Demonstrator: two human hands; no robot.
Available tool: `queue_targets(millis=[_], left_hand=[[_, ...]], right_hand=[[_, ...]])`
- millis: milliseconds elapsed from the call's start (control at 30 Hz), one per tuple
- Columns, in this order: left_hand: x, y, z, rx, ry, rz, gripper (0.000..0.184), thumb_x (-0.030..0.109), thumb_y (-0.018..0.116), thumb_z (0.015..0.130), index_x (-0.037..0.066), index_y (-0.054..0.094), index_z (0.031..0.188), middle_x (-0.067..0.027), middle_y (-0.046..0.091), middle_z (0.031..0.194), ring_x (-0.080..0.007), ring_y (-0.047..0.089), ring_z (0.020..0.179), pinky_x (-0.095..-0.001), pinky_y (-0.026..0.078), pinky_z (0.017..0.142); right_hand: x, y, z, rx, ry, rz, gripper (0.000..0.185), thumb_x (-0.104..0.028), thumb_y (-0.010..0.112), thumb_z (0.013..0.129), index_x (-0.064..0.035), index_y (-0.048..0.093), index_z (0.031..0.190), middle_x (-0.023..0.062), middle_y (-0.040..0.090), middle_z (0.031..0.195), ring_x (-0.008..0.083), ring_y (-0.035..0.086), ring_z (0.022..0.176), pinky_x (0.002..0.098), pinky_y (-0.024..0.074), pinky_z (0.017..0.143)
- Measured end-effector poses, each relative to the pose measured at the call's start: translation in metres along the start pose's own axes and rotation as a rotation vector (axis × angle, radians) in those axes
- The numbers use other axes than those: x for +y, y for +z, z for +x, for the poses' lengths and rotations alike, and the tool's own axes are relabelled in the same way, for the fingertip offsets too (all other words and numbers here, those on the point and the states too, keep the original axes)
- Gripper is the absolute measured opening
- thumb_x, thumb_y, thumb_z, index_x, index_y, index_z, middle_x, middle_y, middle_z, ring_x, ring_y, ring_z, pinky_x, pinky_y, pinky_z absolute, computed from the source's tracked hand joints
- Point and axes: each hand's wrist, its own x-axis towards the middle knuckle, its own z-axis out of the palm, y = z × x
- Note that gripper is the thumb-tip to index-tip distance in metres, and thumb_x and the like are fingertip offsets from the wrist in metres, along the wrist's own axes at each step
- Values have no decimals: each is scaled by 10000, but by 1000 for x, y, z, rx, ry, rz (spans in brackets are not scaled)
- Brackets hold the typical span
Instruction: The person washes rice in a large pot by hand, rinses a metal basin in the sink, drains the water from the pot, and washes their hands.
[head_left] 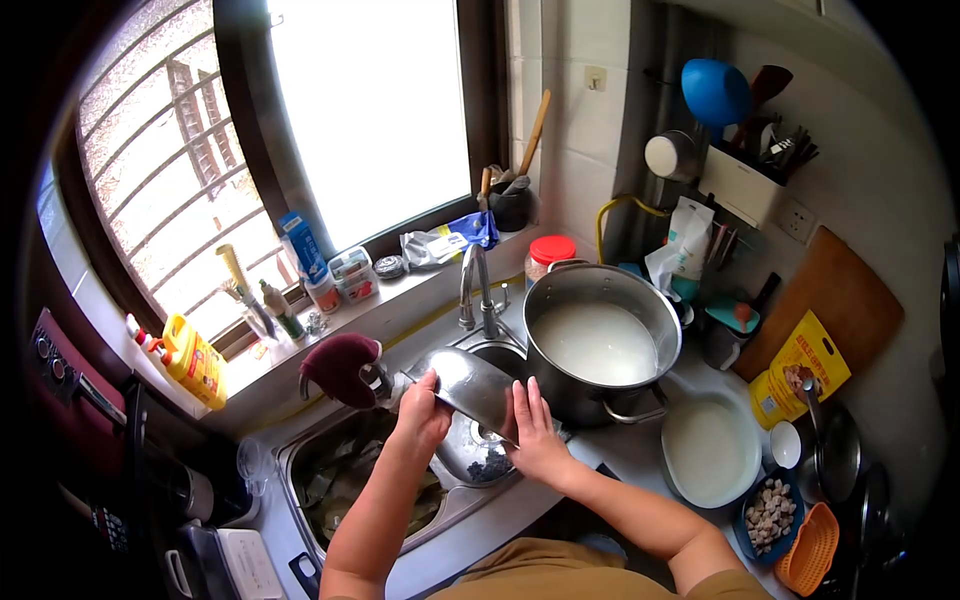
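- Near right, a white dish [667, 462] of cloudy liquid sits on the bench [640, 452].
- Your left hand [425, 408] pinches the tilted metal bowl [472, 383] by its edge; your right hand [537, 435] presses its side, fingers together.
- The bowl is above the sink [452, 462].
- Right of it, a large pot [575, 397] holds whitish liquid.
- Farther, the tap [485, 300].

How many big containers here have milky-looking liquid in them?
2: the steel pot right of the faucet, and the pale oval basin beside that pot, nearer the camera.
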Motion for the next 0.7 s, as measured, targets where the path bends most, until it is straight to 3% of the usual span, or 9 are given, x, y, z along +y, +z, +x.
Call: queue_targets(millis=[33, 133, 267, 500, 700], left_hand=[[0, 2, -1, -9, -7, 4, 273, 199, 374, 885, -20, 458, 1025, -121, 528, 989, -232, 518, 908, -377, 419, 840], [-3, 3, -4, -153, -87, 54, 331, 312, 375, 879, 32, 464, 1031, -95, 529, 995, -230, 506, 923, -391, 394, 858], [6, 3, -22, -163, -169, 134, 382, 411, 391, 850, 86, 465, 1035, -63, 517, 1016, -203, 462, 991, -373, 324, 906], [2, -42, -20, -55, -191, 94, 261, 344, 456, 824, 121, 482, 958, -35, 525, 938, -190, 471, 962, -359, 375, 843], [-1, -56, -26, -17, -214, 87, 305, 387, 460, 819, 107, 499, 934, -45, 539, 930, -207, 495, 899, -359, 383, 812]], right_hand=[[4, 3, 1, 8, 7, -5, 827, -144, 581, 704, -34, 28, 1308, 293, 47, 1311, 453, 175, 1176, 449, 209, 975], [12, 10, 0, 137, -69, -75, 613, -24, 362, 773, -72, 82, 1316, 284, 92, 1312, 487, 215, 1148, 475, 241, 957], [23, 5, 4, 195, 68, -56, 666, 18, 471, 709, -72, 175, 1299, 261, 136, 1314, 399, 272, 1168, 376, 317, 936], [32, 4, 5, 394, -43, -112, 540, -24, 500, 754, -31, 278, 1247, 277, 208, 1282, 417, 348, 1110, 391, 376, 877], [30, 10, 0, 362, 8, -78, 455, -52, 443, 787, -34, 323, 1225, 242, 234, 1287, 394, 342, 1123, 394, 367, 895]])
